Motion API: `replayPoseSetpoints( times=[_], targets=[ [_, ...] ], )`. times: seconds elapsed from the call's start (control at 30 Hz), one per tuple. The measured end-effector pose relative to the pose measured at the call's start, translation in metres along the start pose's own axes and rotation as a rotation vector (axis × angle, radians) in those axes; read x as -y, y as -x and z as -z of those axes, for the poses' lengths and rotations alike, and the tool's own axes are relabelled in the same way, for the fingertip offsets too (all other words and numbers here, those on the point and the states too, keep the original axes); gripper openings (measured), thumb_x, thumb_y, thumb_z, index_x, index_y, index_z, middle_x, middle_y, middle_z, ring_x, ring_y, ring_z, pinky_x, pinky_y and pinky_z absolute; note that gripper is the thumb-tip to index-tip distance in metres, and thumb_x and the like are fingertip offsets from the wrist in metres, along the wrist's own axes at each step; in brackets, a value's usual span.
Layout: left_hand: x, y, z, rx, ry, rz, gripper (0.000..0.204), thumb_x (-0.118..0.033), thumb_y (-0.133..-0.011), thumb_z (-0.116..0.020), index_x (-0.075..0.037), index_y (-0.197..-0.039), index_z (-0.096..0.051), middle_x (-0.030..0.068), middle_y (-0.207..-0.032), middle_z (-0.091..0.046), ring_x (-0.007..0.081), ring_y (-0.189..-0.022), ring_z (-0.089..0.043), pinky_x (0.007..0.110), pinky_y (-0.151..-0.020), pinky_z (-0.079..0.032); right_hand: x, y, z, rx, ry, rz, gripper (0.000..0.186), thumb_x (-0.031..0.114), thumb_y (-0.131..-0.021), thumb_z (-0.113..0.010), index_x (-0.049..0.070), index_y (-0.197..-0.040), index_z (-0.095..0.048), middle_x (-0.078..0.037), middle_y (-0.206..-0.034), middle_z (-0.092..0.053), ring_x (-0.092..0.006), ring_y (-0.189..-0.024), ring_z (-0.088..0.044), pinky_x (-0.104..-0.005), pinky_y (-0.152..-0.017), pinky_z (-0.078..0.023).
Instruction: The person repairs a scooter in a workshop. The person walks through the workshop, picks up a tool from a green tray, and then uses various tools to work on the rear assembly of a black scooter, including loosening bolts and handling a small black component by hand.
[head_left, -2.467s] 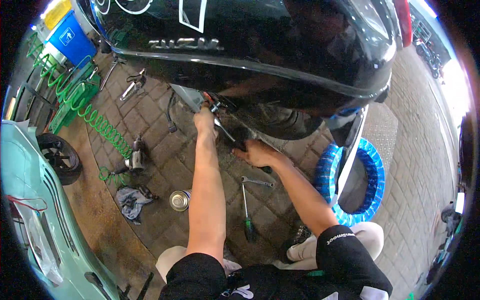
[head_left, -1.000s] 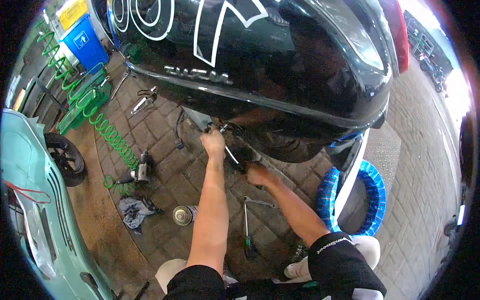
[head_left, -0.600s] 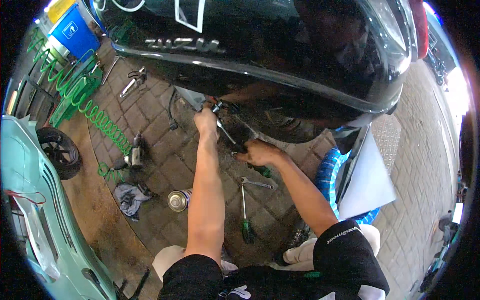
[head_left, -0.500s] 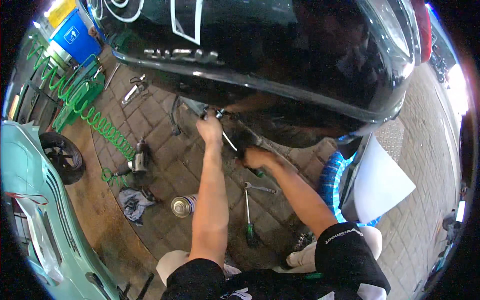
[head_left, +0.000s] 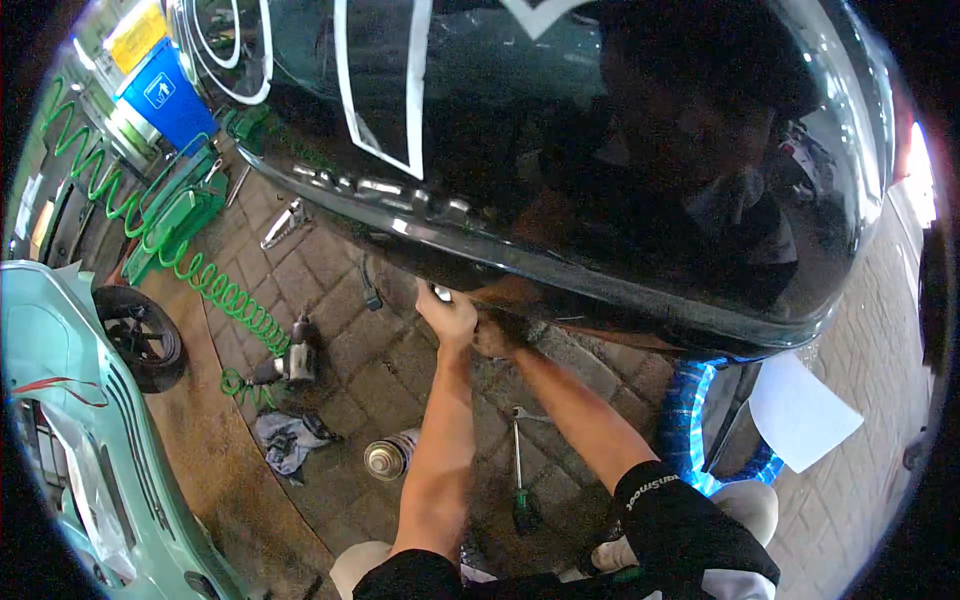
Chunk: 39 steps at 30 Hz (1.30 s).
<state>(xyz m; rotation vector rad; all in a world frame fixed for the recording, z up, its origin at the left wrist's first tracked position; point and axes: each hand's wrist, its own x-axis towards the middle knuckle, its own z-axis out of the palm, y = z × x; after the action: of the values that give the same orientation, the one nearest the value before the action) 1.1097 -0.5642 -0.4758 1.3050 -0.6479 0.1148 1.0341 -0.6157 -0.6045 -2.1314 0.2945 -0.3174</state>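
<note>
A large glossy black scooter body panel [head_left: 600,230] hangs over both my hands. Under its lower edge my left hand [head_left: 450,318] is closed, with a small bright metal bit showing by the thumb; what it grips is mostly hidden. Close beside it, my right hand [head_left: 495,338] reaches into the shadow beneath the panel, its fingers dark and hidden. Nearer to me on the paving lie a screwdriver [head_left: 525,512] with a green handle and a wrench [head_left: 530,414], partly behind my right forearm. A spray can [head_left: 386,460] stands left of my left forearm.
To the left are an air impact wrench [head_left: 300,358], a coiled green hose [head_left: 232,306], a crumpled rag [head_left: 288,440], a green metal stand [head_left: 180,220] and a teal scooter [head_left: 130,420]. A blue-wrapped tyre [head_left: 684,425] and a white sheet [head_left: 805,415] are at right.
The view has shifted, so the black panel fills more of it. My right hand has come up beside my left, under the panel's edge. The silver rod seen between them is now hidden.
</note>
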Motion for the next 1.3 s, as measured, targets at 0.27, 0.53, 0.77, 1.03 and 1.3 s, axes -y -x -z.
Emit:
replayPoseSetpoints(
  times=[0.27,0.53,0.77,1.03,1.3],
  targets=[
    [-0.007,-0.004,0.001,-0.028,-0.337,-0.022,0.044,-0.014,-0.077,-0.052,0.017,-0.109,-0.048,0.025,-0.08,-0.059,0.0403,-0.076,-0.057,0.042,-0.071,-0.044,0.0,0.015,-0.003,-0.213,0.343,0.34,0.022,0.014,-0.084,-0.049,0.007,-0.105,-0.053,-0.008,-0.094,-0.057,-0.022,-0.088,-0.054,-0.0386,-0.078,-0.043],
    [-0.058,-0.017,-0.011,-0.111,-0.243,0.534,0.028,-0.019,-0.081,-0.053,0.008,-0.089,-0.059,0.0225,-0.081,-0.062,0.0333,-0.076,-0.058,0.042,-0.072,-0.042,0.067,0.087,0.054,0.112,0.481,-0.275,0.037,0.034,-0.091,-0.042,0.004,-0.107,-0.053,-0.016,-0.084,-0.058,-0.026,-0.076,-0.055,-0.0398,-0.072,-0.044],
    [-0.09,-0.031,-0.008,-0.03,0.058,1.005,0.034,-0.029,-0.085,-0.053,0.006,-0.085,-0.057,0.0104,-0.062,-0.057,0.0203,-0.048,-0.054,0.034,-0.043,-0.04,0.191,0.103,0.142,0.393,0.372,-0.408,0.06,0.05,-0.085,-0.048,-0.008,-0.07,-0.06,-0.027,-0.073,-0.06,-0.0396,-0.067,-0.06,-0.047,-0.062,-0.047],
    [-0.074,-0.023,-0.009,-0.083,-0.203,0.697,0.036,-0.028,-0.082,-0.058,0.008,-0.086,-0.058,0.0192,-0.072,-0.061,0.0302,-0.062,-0.059,0.041,-0.06,-0.045,0.176,0.078,0.138,0.528,0.317,-0.305,0.061,0.052,-0.084,-0.05,-0.008,-0.095,-0.056,-0.029,-0.085,-0.059,-0.0358,-0.082,-0.058,-0.0422,-0.071,-0.046],
    [-0.076,-0.001,-0.005,-0.04,-0.223,-0.006,0.02,-0.01,-0.083,-0.055,0.007,-0.092,-0.051,0.0176,-0.075,-0.061,0.0305,-0.07,-0.06,0.037,-0.064,-0.045,0.03,-0.001,0.015,-0.042,-0.275,-0.143,0.049,0.043,-0.083,-0.053,-0.001,-0.104,-0.052,-0.02,-0.1,-0.058,-0.0303,-0.091,-0.055,-0.0391,-0.077,-0.046]
  ],
)
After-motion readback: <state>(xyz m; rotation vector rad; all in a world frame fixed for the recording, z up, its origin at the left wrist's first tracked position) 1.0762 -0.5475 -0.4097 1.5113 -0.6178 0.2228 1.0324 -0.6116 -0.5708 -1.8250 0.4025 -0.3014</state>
